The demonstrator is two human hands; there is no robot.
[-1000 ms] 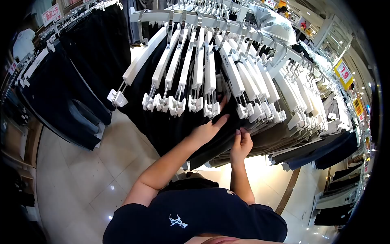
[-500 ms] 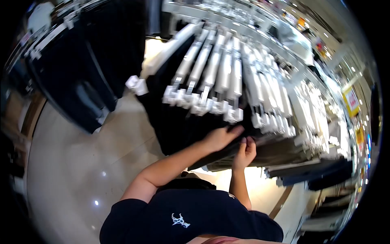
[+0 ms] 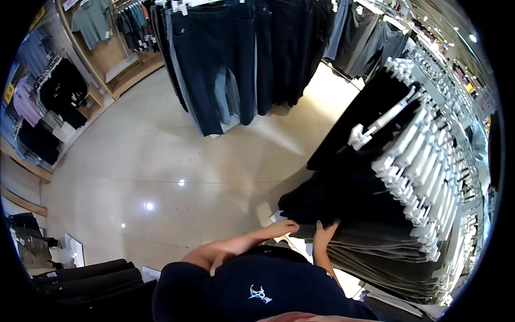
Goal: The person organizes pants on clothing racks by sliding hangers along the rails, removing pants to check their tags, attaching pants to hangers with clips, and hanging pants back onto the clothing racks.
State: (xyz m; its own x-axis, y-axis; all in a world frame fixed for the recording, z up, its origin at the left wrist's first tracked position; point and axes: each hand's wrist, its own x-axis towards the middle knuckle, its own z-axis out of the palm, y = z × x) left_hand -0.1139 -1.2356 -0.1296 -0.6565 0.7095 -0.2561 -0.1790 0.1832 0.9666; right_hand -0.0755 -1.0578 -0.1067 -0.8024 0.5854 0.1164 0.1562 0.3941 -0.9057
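Observation:
Black trousers hang in a row from white clip hangers on my right. Beside their lower edge is my left hand, its fingers curled together; what they hold, if anything, is hidden. My right hand touches the hanging trousers where the black ones meet dark grey-brown trousers. Its thumb and forefinger are spread apart against the cloth. One hanger sticks out at an angle from the others.
Dark blue jeans hang on a rack ahead across the tiled floor. Shirts hang along the left wall. Folded dark clothes lie at the lower left. A metal rail runs along the right.
The view has swung left, so the trouser rack now stands further right. My hands have come down the garments to near the hems, and my left hand has drawn away from the right.

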